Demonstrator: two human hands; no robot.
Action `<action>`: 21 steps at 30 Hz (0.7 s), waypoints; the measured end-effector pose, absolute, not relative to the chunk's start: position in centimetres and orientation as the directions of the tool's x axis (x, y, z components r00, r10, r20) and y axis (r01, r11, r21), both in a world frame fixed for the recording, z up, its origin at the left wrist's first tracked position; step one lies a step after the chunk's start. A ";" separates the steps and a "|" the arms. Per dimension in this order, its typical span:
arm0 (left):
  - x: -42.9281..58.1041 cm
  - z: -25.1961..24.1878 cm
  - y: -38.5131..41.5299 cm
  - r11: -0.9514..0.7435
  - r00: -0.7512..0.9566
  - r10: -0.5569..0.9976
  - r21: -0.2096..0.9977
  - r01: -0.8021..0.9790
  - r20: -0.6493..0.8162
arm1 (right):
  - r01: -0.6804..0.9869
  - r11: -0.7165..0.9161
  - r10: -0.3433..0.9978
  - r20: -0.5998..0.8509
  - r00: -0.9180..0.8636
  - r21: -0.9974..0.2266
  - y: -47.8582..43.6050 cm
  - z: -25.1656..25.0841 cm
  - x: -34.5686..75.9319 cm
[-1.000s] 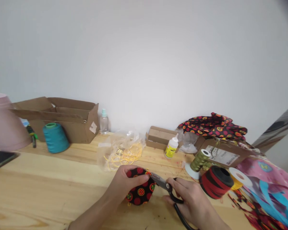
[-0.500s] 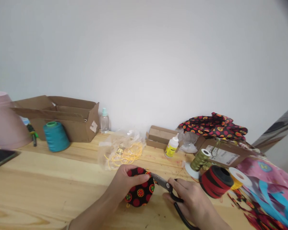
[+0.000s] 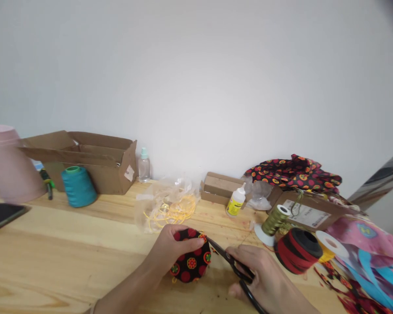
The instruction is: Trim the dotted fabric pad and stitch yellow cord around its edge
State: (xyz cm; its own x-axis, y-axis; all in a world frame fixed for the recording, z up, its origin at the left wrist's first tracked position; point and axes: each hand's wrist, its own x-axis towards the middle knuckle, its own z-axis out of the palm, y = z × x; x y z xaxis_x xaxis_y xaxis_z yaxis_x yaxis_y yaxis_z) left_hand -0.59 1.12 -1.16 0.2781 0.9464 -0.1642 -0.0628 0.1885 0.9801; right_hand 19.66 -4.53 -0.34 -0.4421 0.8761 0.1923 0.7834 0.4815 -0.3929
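My left hand (image 3: pixel 170 250) grips a round piece of black fabric with red and orange circles (image 3: pixel 191 261), holding it just above the wooden table (image 3: pixel 52 253). My right hand (image 3: pixel 265 279) is closed around the black handles of a pair of scissors (image 3: pixel 231 261). The scissor blades point up and left, with their tips at the right edge of the fabric piece. Both hands sit at the bottom middle of the view.
Behind the hands lie a clear bag with yellow cord (image 3: pixel 170 207), a glue bottle (image 3: pixel 236 201) and a small cardboard box (image 3: pixel 219 187). Right: gold thread spool (image 3: pixel 273 220), red-black ribbon roll (image 3: pixel 298 249), patterned cloth (image 3: pixel 294 171). Left: teal thread cone (image 3: pixel 77 186), open carton (image 3: pixel 85 159), pink tub (image 3: pixel 6 163).
The right hand has shifted slightly right and down with the scissors, and the blades now lie at a steeper slant against the fabric edge. The left hand has stayed put.
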 end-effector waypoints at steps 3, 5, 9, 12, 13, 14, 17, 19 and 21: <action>-0.6 -1.2 1.2 0.185 0.282 0.945 0.982 -0.044 -0.165 | 0.775 0.477 0.878 0.176 -0.446 -0.415 -4.6 -0.5 19.9; -0.6 -1.2 1.2 0.175 0.295 0.942 0.984 -0.032 -0.158 | 0.757 0.496 0.868 0.213 -0.449 -0.426 -4.7 -0.7 20.1; -0.7 -1.2 1.2 0.175 0.310 0.938 0.984 -0.037 -0.155 | 0.766 0.498 0.867 0.241 -0.436 -0.406 -4.5 -1.0 20.1; -0.7 -1.2 1.2 0.189 0.297 0.941 0.981 -0.052 -0.165 | 0.802 0.475 0.878 0.254 -0.406 -0.362 -4.3 -1.1 19.9; -0.7 -1.2 1.2 0.194 0.297 0.940 0.980 -0.054 -0.169 | 0.809 0.478 0.875 0.268 -0.403 -0.342 -4.2 -1.1 19.9; -0.7 -1.2 1.2 0.198 0.298 0.939 0.979 -0.052 -0.174 | 0.812 0.485 0.869 0.281 -0.407 -0.324 -4.2 -1.1 19.9; -0.7 -1.4 1.2 0.200 0.305 0.935 0.979 -0.037 -0.179 | 0.817 0.506 0.854 0.295 -0.429 -0.276 -4.1 -1.2 20.0; -0.7 -1.6 1.3 0.190 0.322 0.932 0.981 -0.038 -0.168 | 0.818 0.518 0.846 0.295 -0.445 -0.250 -4.1 -1.3 20.0; -0.7 -1.7 1.4 0.183 0.334 0.929 0.982 -0.042 -0.159 | 0.819 0.529 0.836 0.304 -0.457 -0.224 -4.1 -1.3 20.0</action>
